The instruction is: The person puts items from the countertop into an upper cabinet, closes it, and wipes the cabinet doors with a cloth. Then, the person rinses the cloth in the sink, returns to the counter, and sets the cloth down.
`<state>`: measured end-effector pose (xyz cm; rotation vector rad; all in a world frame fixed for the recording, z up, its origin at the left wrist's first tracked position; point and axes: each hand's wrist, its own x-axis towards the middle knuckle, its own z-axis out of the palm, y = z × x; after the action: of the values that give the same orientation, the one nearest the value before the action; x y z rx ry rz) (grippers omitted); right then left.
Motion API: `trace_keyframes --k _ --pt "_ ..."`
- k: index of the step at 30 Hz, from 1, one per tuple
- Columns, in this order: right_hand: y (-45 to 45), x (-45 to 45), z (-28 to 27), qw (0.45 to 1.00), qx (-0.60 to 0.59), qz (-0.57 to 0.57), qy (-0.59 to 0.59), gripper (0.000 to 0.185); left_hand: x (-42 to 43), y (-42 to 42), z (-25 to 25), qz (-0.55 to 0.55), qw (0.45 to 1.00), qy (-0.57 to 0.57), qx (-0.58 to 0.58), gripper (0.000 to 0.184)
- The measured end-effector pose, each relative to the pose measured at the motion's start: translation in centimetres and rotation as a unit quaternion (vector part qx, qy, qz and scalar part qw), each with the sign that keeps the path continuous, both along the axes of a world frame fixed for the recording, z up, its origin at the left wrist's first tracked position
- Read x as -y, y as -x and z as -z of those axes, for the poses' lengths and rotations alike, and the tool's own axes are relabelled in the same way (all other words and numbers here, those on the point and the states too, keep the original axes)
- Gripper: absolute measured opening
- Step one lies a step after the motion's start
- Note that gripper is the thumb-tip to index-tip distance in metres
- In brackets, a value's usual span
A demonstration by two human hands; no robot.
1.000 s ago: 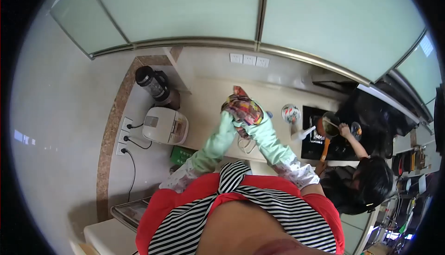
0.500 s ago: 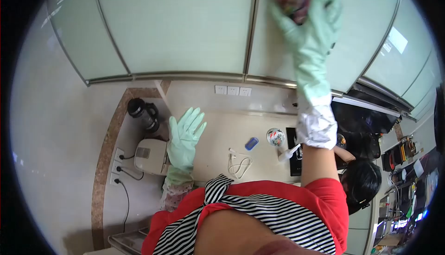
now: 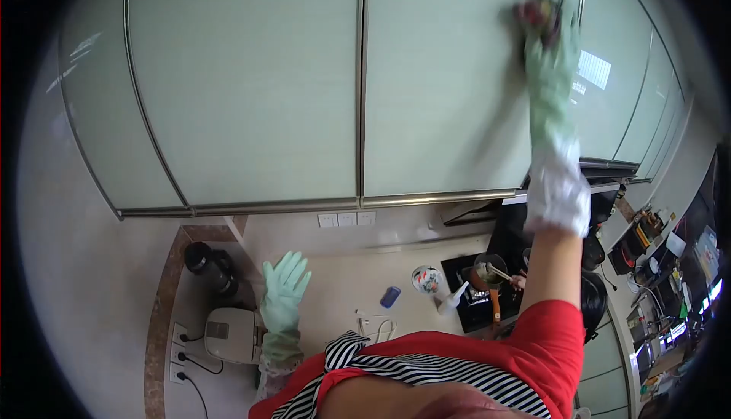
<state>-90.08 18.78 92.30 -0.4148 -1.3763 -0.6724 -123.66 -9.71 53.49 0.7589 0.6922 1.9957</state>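
Note:
My right hand [image 3: 553,65], in a pale green rubber glove with a white cuff, reaches high onto a glossy light-green cabinet door [image 3: 442,99]. Its fingers are closed on a patterned, multicoloured cloth [image 3: 539,19] that is pressed to the door near its upper right edge; both are blurred by motion. Lower down, my left hand [image 3: 283,293] wears a matching glove. It is raised above the counter with fingers stretched out and holds nothing. Beside it stands a white rice cooker [image 3: 234,335].
A dark thermos jug [image 3: 212,268] stands at left. On the counter [image 3: 335,289] are a blue item [image 3: 390,297], a white cable [image 3: 384,329], a patterned bowl [image 3: 426,279] and a white bottle [image 3: 454,299]. At right, another person's hand [image 3: 518,281] holds chopsticks over a pan [image 3: 487,270].
My right hand has moved the cloth rightward across the door, toward its right edge. The view has shifted up and right, showing more cabinet and the pan. My left hand stays spread.

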Motion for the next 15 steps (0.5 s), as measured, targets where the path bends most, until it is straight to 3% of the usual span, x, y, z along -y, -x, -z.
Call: trace_keyframes --k 2,3,4,5,7,9,12,14,15 --pt "1.8 2.4 -6.5 0.997 -0.059 0.025 0.052 0.036 -0.4 0.3 0.4 -0.013 0.999 -0.027 0.022 0.068" --pt "2.5 1.2 -9.3 0.997 -0.067 0.028 0.0 0.039 -0.8 0.0 0.1 -0.013 0.999 -0.031 0.022 0.068" --pt "3.8 -0.7 -11.3 0.976 -0.047 -0.214 0.015 0.034 -1.1 -0.3 -0.3 -0.008 0.999 -0.017 0.038 0.069" --pt "4.8 -0.1 -10.6 0.99 -0.03 -0.138 0.008 0.035 -1.3 -0.7 -0.6 -0.004 0.999 0.001 0.054 0.07" --pt "6.7 1.0 -5.5 0.997 0.063 -0.013 -0.053 0.037 -2.1 -1.7 -0.7 0.004 0.999 0.0 0.036 0.071" --pt "8.3 1.8 1.1 0.974 0.202 0.044 -0.093 0.04 -3.2 -2.7 -0.7 0.014 1.0 -0.003 0.021 0.071" --pt "6.5 1.3 11.1 0.904 0.406 0.026 -0.128 0.046 -4.4 -4.1 -0.9 0.069 0.997 -0.012 0.046 0.072" --pt "2.1 0.5 14.3 0.869 0.476 0.001 -0.136 0.051 -4.4 -4.7 -1.6 0.073 0.996 0.012 0.046 0.073" --pt "-0.1 -1.0 13.4 0.879 0.458 0.031 -0.133 0.048 -4.2 -4.7 -1.5 0.067 0.996 0.013 0.052 0.073"
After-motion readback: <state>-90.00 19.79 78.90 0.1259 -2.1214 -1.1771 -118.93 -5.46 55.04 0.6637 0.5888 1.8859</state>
